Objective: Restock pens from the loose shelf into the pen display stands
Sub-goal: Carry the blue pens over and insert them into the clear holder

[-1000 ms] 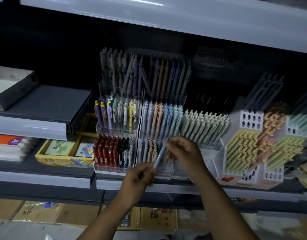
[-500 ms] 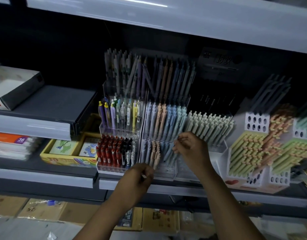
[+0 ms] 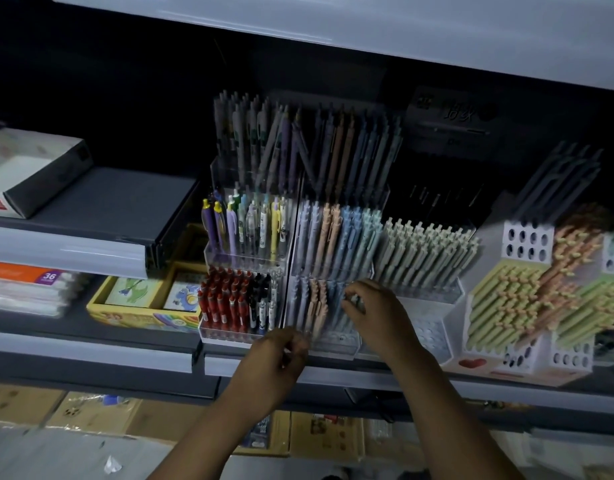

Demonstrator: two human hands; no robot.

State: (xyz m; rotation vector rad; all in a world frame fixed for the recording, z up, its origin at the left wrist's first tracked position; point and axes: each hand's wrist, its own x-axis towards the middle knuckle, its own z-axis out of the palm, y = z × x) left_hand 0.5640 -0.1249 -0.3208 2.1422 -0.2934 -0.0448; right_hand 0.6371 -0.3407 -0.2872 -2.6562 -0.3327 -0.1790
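My right hand [image 3: 378,317] is up at the front tier of the clear tiered stand [image 3: 336,342], thumb and fingertips drawn together on the top of a pale blue pen [image 3: 341,306]. The pen stands upright in that tier among other pale blue ones, just right of a cluster of peach pens [image 3: 316,303]. Blur hides how deep it sits.

My left hand [image 3: 281,355] is lower, at the stand's front left corner, just above the shelf edge [image 3: 350,372]. Its fingers are curled inward, but I cannot tell whether they hold anything.

The tier above carries rows of pastel pens [image 3: 336,237]. Touching this stand on the left is another clear one filled with red pens [image 3: 222,299]. To the right stand mint clicker pens [image 3: 427,251], then a white perforated stand [image 3: 527,240].
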